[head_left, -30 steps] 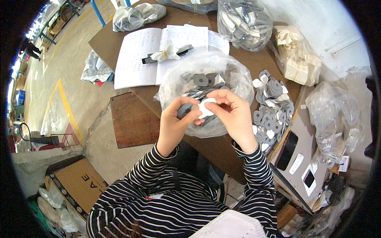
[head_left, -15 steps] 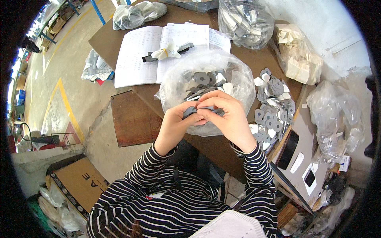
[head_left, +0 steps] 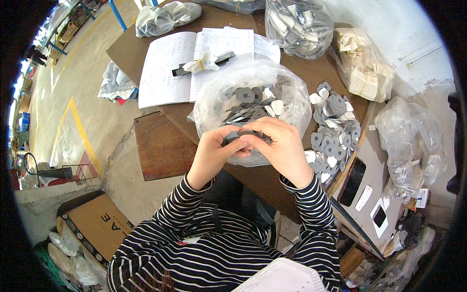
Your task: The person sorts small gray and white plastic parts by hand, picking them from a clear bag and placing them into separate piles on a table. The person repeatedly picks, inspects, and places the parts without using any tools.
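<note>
Both hands meet over the near side of a clear plastic bag (head_left: 202, 104). Pinched between the fingertips of my left hand (head_left: 212, 152) and my right hand (head_left: 284, 148) are thin grey flat pieces (head_left: 232, 136); the fingers hide most of their outline and how many there are. Inside the bag, behind my fingers, lie several grey flower-shaped pieces with a centre hole (head_left: 245, 95), mixed with white ones. A loose heap of similar grey and white pieces (head_left: 335, 109) spreads over the table to the right of my right hand.
An open notebook (head_left: 163, 73) bears a small white bundle tied with a band (head_left: 206, 62). Full plastic bags (head_left: 299, 29) and a bag of cream-coloured pieces (head_left: 365, 73) stand at the back right. A dark phone (head_left: 352, 182) lies on a board at right. A cardboard box (head_left: 99, 224) sits lower left.
My fingers have shifted slightly on the grey pieces, with both hands staying together over the bag. The whole view has slid a little to the left.
</note>
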`<state>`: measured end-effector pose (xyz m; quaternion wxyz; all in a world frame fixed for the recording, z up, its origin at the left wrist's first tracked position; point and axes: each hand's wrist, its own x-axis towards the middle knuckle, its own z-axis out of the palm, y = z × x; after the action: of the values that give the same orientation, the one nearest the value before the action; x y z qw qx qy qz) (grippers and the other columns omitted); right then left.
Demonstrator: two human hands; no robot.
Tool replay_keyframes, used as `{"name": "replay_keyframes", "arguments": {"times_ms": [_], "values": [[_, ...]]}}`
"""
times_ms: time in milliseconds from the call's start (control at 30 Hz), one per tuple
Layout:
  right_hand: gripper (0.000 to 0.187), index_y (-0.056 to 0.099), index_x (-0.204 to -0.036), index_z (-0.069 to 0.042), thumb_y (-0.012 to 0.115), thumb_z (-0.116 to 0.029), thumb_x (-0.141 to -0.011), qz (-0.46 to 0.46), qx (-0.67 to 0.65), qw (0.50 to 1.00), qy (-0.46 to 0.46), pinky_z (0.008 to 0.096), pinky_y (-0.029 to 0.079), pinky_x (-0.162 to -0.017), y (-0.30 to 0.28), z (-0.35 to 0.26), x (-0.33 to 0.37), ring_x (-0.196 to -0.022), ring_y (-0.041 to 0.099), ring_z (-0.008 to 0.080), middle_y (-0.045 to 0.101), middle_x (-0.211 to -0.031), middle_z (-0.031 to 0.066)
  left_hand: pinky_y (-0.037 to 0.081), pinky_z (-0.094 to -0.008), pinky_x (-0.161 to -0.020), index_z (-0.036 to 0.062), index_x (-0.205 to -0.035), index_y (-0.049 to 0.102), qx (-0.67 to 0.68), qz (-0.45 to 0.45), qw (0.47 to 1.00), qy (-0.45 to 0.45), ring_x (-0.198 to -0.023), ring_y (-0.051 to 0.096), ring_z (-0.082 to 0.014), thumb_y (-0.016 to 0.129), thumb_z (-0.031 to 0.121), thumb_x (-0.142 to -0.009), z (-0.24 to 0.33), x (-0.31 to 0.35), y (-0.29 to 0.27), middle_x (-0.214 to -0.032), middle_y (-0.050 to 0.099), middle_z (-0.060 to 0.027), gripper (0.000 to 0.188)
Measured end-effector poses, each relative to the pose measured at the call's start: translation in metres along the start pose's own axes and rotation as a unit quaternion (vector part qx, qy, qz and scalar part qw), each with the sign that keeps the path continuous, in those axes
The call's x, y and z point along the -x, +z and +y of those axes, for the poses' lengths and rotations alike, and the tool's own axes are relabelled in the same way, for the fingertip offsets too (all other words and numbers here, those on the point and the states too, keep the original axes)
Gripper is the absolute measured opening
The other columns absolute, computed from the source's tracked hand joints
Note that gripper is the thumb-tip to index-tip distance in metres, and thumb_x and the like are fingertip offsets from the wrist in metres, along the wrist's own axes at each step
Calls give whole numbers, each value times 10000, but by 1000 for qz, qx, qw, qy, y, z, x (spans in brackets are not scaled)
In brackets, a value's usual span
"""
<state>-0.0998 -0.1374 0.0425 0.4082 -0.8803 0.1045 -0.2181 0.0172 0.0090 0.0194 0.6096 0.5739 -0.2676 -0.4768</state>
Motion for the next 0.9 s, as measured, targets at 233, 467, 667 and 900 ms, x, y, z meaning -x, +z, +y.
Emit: {"name": "replay_keyframes", "arguments": {"times_ms": [233, 467, 667, 900], "values": [[144, 700, -1029, -26, 667, -69, -895, 90, -100, 976, 172, 287, 526, -660, -11, 10, -13, -739, 690, 193, 710, -855, 112, 577, -266, -851, -77, -1242, 557, 137, 33, 990, 19, -929, 705, -205, 552, 46, -987, -1, 4, 2, -1077, 695, -179, 283], [189, 693, -1029, -9, 707, -97, -863, 1, -32, 999, 44, 281, 501, -745, -6, 5, -2, -852, 648, 179, 688, -1013, 89, 593, -266, -810, -46, -1270, 535, 84, 43, 994, 63, -914, 704, -199, 546, 36, -990, -10, 1, 3, -1121, 666, -178, 292], [122, 703, -959, 6, 699, -79, -871, 5, -110, 987, 121, 244, 464, -730, -5, 3, -4, -846, 621, 143, 683, -993, 61, 570, -298, -912, 18, -1330, 454, 89, 29, 994, 50, -1056, 664, -216, 498, -18, -988, -7, 0, 3, -1195, 625, -160, 347], [211, 695, -1083, -33, 704, -86, -879, 126, -11, 987, 104, 235, 455, -754, -34, 30, -3, -890, 585, 106, 665, -1073, 45, 523, -290, -974, 47, -1458, 332, 162, 35, 986, 7, -1140, 633, -252, 454, 8, -1008, 5, 4, -1, -1271, 606, -251, 467]]}}
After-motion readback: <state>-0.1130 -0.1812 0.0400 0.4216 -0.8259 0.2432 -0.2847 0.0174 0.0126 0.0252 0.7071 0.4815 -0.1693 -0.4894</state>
